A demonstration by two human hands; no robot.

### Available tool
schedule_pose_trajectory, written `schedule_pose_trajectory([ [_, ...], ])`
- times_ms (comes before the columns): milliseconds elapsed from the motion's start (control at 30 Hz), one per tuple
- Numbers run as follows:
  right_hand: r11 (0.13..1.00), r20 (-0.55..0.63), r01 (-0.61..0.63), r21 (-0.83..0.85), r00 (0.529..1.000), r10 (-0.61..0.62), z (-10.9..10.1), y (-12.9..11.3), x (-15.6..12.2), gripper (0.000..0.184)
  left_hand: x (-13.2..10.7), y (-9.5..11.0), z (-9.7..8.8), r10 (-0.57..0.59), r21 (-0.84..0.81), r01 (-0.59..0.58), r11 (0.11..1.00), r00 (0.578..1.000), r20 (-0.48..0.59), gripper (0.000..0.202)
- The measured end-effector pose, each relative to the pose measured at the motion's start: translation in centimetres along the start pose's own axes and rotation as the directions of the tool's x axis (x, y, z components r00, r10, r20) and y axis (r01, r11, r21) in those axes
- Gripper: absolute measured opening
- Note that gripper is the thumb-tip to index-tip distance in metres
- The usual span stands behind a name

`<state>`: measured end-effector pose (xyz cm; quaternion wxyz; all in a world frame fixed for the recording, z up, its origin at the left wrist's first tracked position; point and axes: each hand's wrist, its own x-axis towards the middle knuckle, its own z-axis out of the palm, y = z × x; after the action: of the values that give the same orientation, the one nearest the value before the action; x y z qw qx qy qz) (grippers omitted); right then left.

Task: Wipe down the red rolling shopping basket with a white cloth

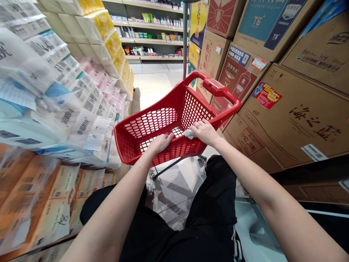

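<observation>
A red plastic shopping cart (129, 140) stands at an angle before me, its mesh basket bare inside. My left hand (163, 142) is closed over the near rim of that basket, with its fingertips on the inner side. Further right along the same rim, my right hand (205, 131) presses a crumpled white wipe (188, 134) against the red plastic; a ring shows on one finger. The cart's handle (216, 88) is at the far right end, apart from both hands.
Plastic-wrapped tissue packs (73, 109) are piled high on the left. Printed cardboard cartons (302, 116) form a wall on the right. Shelves with bottles (152, 32) stand at the back, beyond a tiled floor (155, 85). A grey pole (185, 43) rises behind the cart.
</observation>
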<state>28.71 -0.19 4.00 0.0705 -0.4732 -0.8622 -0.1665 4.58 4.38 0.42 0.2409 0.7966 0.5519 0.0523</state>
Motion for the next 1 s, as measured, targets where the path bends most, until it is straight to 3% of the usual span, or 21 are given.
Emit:
schedule_pose_trajectory([
  [500,0.997,0.055,-0.080,-0.002,0.995,0.080,-0.1,-1.3,1.2,0.036,0.7,-0.5,0.2,-0.038,0.020,0.038,0.999,0.999,0.019,0.073],
  [800,0.998,0.050,-0.006,0.055,0.999,0.003,0.9,-5.2,2.5,0.038,0.4,-0.2,0.2,-0.032,0.010,0.031,0.999,0.999,0.026,0.068],
  [1000,0.999,0.063,0.037,0.036,0.997,-0.039,0.4,-3.6,1.9,0.034,0.4,-0.4,0.4,0.004,-0.024,-0.004,1.000,1.000,0.014,0.068],
])
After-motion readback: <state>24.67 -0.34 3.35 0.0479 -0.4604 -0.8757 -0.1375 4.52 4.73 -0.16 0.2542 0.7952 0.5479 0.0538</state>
